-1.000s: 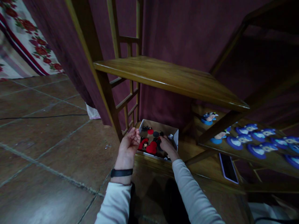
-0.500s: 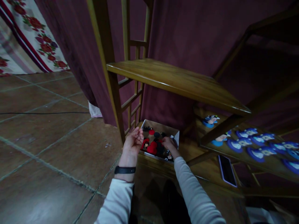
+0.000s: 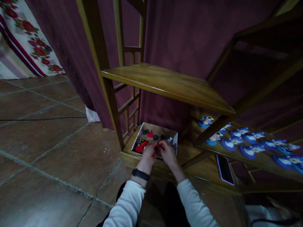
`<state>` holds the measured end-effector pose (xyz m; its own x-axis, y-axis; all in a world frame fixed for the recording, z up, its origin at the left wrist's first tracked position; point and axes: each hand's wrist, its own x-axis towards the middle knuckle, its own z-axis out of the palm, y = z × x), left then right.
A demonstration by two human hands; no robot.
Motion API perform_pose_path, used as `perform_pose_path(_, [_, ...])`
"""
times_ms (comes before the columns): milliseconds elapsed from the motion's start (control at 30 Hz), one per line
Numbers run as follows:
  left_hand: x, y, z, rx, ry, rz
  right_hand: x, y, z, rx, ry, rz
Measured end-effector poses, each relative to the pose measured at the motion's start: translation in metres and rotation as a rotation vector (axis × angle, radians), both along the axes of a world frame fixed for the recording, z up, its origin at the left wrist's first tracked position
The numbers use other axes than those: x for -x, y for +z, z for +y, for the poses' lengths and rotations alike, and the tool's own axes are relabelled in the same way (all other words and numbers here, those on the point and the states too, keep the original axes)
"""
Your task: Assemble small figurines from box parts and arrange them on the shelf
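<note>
A shallow cardboard box (image 3: 174, 143) sits on the low wooden shelf, holding several small red and black figurine pieces (image 3: 139, 148). Over its front part, my left hand (image 3: 150, 151) and my right hand (image 3: 167, 152) meet, fingertips close together. The fingers of both are bent and closed around something small, partly red, that I cannot make out. A dark band (image 3: 140, 174) circles my left wrist. Behind my fingers lie a red disc (image 3: 150, 135) and a dark disc (image 3: 155, 137) in the box. My hands hide the box's front middle.
A wooden shelf board (image 3: 165, 85) overhangs the box from behind. On the right, several blue-based figurines (image 3: 252, 150) stand on another shelf. A phone (image 3: 225, 169) lies on the low shelf. A thin cable (image 3: 42, 119) crosses the tiled floor at left.
My left hand has moved right and down from the box's left edge to meet my right hand. My right hand has drawn back slightly toward the box's front. The view has shifted a little.
</note>
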<state>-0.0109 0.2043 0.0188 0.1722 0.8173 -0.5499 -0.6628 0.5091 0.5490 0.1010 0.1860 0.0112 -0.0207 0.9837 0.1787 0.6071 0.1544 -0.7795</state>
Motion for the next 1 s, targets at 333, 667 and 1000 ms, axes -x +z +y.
perform_pose_path(333, [0.012,0.01,0.011,-0.04,0.267,-0.009,-0.038,-0.019,0.051,0.175,-0.194,-0.568])
perform_pose_path(667, [0.036,0.02,0.017,-0.052,0.222,0.02,-0.034,-0.02,0.077,0.315,-0.164,-0.832])
perform_pose_path(1000, [0.031,0.017,0.015,-0.014,0.128,0.006,-0.035,0.012,0.012,0.334,-0.221,0.754])
